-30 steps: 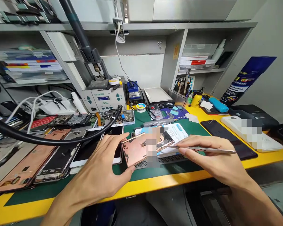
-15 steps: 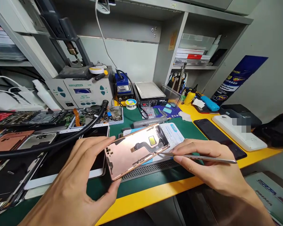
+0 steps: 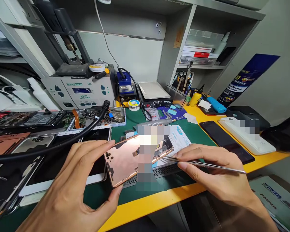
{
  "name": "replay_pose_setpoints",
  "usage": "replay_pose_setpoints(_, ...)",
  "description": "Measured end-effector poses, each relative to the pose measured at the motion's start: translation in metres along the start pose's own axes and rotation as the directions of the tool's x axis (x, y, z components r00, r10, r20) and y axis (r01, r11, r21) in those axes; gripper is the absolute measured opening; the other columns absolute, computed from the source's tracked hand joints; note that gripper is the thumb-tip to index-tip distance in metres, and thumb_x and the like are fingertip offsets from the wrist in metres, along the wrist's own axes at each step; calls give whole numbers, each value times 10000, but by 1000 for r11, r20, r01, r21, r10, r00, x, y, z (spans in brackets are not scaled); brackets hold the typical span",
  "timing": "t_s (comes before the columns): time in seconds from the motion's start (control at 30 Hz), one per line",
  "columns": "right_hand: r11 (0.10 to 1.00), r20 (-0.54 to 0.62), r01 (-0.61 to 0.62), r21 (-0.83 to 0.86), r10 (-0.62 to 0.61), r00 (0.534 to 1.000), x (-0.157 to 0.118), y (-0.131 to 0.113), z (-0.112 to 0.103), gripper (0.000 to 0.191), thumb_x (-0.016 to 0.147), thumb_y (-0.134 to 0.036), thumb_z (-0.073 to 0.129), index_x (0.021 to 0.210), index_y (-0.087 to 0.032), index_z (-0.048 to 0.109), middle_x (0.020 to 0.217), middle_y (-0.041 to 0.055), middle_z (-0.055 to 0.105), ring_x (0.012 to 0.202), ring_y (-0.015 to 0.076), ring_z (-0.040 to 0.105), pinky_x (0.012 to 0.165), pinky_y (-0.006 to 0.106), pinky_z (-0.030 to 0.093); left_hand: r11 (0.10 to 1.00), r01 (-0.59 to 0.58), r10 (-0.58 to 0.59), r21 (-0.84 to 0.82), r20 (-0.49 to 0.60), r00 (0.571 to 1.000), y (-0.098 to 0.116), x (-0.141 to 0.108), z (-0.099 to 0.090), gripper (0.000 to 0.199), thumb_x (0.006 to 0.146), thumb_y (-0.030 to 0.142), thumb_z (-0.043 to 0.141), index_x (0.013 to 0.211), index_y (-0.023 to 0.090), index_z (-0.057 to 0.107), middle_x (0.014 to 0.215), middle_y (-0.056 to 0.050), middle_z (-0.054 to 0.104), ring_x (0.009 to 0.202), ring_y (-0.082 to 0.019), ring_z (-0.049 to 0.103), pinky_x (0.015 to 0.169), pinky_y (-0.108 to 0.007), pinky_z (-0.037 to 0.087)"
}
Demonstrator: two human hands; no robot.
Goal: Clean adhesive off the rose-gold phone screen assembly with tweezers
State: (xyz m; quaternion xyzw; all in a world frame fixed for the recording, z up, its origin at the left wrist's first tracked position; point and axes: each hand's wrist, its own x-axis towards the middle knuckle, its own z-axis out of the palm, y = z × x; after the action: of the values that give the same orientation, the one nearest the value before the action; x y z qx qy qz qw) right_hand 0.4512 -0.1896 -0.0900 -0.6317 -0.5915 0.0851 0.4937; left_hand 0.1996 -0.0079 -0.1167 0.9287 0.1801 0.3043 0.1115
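"Yellow tabletop (image 3: 145,203); where's the copper-coloured phone panel (image 3: 123,161)?"
"Over the green mat (image 3: 130,194), near the front edge, left hand (image 3: 79,180) gripping one end."
"And the right hand (image 3: 215,170)?"
"Pinching metal tweezers (image 3: 203,164), tips at the panel's edge."

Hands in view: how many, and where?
2. Left hand grips the copper-coloured panel by its left end; right hand, right of the panel, holds tweezers pointed toward it. No others visible.

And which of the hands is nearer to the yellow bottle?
Right. The right hand, holding tweezers, is in front of the yellow bottle; the left hand, gripping the copper-coloured panel, is well to its left.
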Motion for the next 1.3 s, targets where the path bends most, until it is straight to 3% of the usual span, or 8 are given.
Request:
replay_pose_setpoints(0.3, 988, 28, 123, -97, -121, 992, -4, -2, 2, 257, 844, 3, 687, 971, -218, 717, 914, 12, 760, 846, 164, 734, 818, 230, 590, 999, 39, -39, -24, -18, 999, 1, 3, -1, 771, 749, 271, 704, 1458, 330, 407, 1351, -65, 527, 1253, -358, 506, 1071, -500, 441)
replay_pose_setpoints(0.4, 986, 13, 140, -94, -139, 990, -5, -1, 3, 253, 844, 9, 676, 956, -214, 722, 899, 16, 762, 831, 168, 736, 807, 237, 594, 999, 27, -27, -21, -9, 1000, 2, 5, -2, 758, 759, 252, 688, 1460, 303, 406, 1350, -73, 522, 1245, -352, 506, 1074, -489, 441)
replay_pose_setpoints(0.57, 997, -88, 67, -41, -70, 994, -2, 0, 1, 214, 837, -31, 732, 895, -237, 730, 895, -5, 760, 843, 158, 731, 818, 211, 590, 1000, 27, -27, -5, 19, 999, 2, 3, -5, 765, 761, 289, 679, 1469, 248, 393, 1367, -92, 493, 1260, -349, 488, 1074, -476, 426)
replay_pose_setpoints(0.77, 994, -6, 102, 29, -102, 995, 7, -2, -1, 242, 807, -22, 760, 912, -238, 737, 895, -24, 765, 854, 140, 733, 835, 181, 581, 999, 48, -48, 1, 41, 998, 2, 5, -7, 731, 781, 290, 673, 1455, 240, 395, 1341, -100, 497, 1244, -329, 491, 1049, -445, 421)
replay_pose_setpoints(1.07, 990, -58, 89, 111, -83, 995, 7, -1, -2, 269, 822, -63, 778, 969, -287, 761, 944, -42, 767, 915, 140, 715, 908, 195, 559, 978, 196, -187, -64, 125, 974, 2, 9, -14, 595, 888, 373, 603, 1436, 311, 378, 1407, -47, 489, 1295, -266, 480, 1084, -382, 396)
replay_pose_setpoints(1.3, 990, 12, 61, 124, -63, 998, 29, -1, -17, 182, 834, -167, 824, 924, -321, 791, 914, -40, 766, 879, 153, 715, 825, 200, 569, 904, 361, -311, -230, 224, 923, 0, 15, -17, 486, 955, 478, 489, 1412, 348, 386, 1274, -24, 582, 1202, -266, 539, 1009, -408, 424)
